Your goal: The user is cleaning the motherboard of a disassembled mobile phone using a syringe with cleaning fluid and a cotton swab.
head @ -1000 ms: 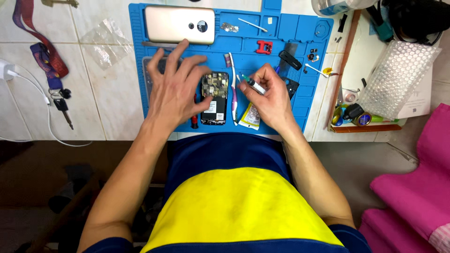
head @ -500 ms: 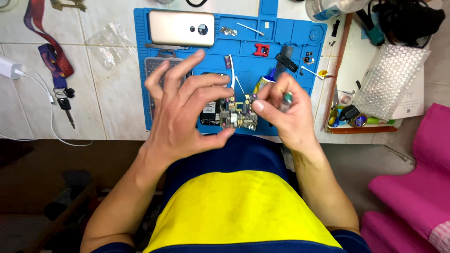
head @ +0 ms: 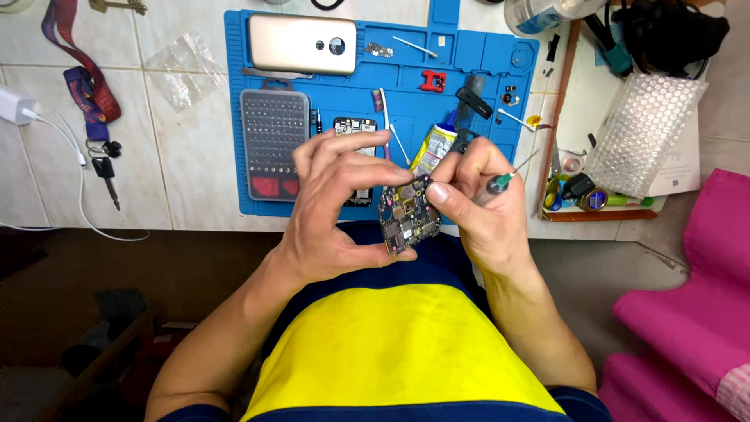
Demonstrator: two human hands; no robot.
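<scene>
My left hand holds a small dark circuit board by its edges, lifted off the blue work mat toward my chest. My right hand pinches the board's upper right corner with thumb and forefinger, and a thin screwdriver with a green collar sticks out of that same hand. Behind my left fingers an opened phone body lies on the mat, partly hidden.
On the mat lie a gold phone back cover, a grey case of screwdriver bits, a toothbrush, a glue tube and a red clip. Keys on a lanyard and a white charger sit left. Bubble wrap lies right.
The board was lifted out of the phone on the mat and raised toward me. Both hands have come up and closer together around it.
</scene>
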